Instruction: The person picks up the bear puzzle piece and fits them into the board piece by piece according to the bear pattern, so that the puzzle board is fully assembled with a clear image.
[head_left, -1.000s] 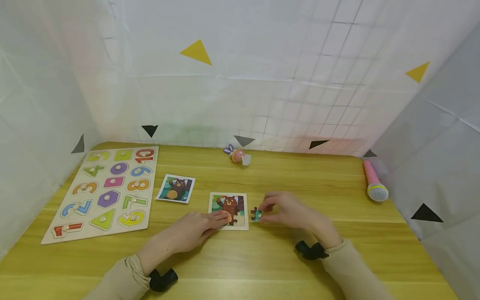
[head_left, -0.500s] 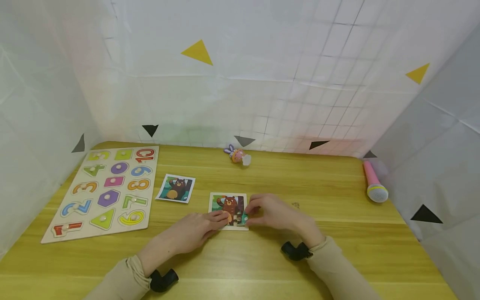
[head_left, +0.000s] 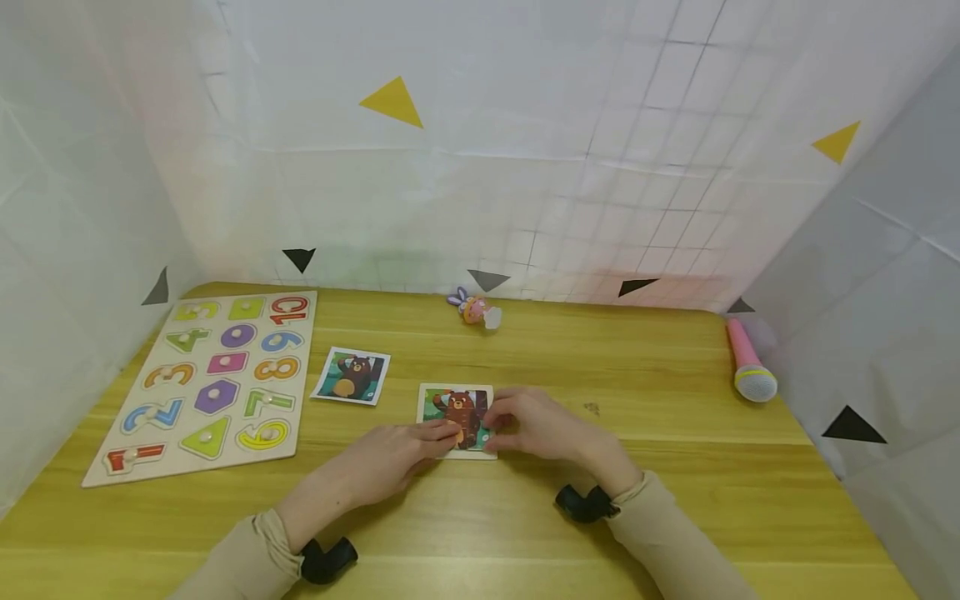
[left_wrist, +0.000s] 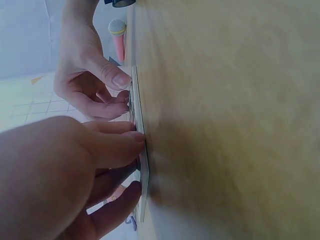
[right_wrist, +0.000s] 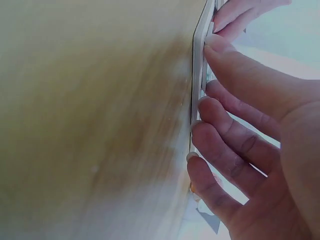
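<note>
A small bear jigsaw puzzle (head_left: 457, 408) lies in its pale tray (head_left: 425, 389) on the table. My left hand (head_left: 390, 458) rests its fingers on the lower left part of the puzzle, hiding that corner. At the right side, my right hand (head_left: 536, 425) pinches a teal puzzle piece (head_left: 484, 437) between thumb and fingers. That piece sits in the lower right corner of the tray, partly covered by the fingers. In the right wrist view the thumb (right_wrist: 220, 44) touches near the tray's edge (right_wrist: 199, 60). A matching bear picture card (head_left: 351, 377) lies to the upper left.
On the left lies a wooden number-and-shape peg board (head_left: 217, 383). A small rabbit-eared toy (head_left: 476, 312) is by the back wall. The pink toy microphone (head_left: 750, 362) lies at the far right. White sheeting (head_left: 480, 200) encloses the back and sides of the table (head_left: 480, 533).
My right hand has moved left, bringing the puzzle piece from beside the tray into its lower right corner. My left hand has stayed on the puzzle.
</note>
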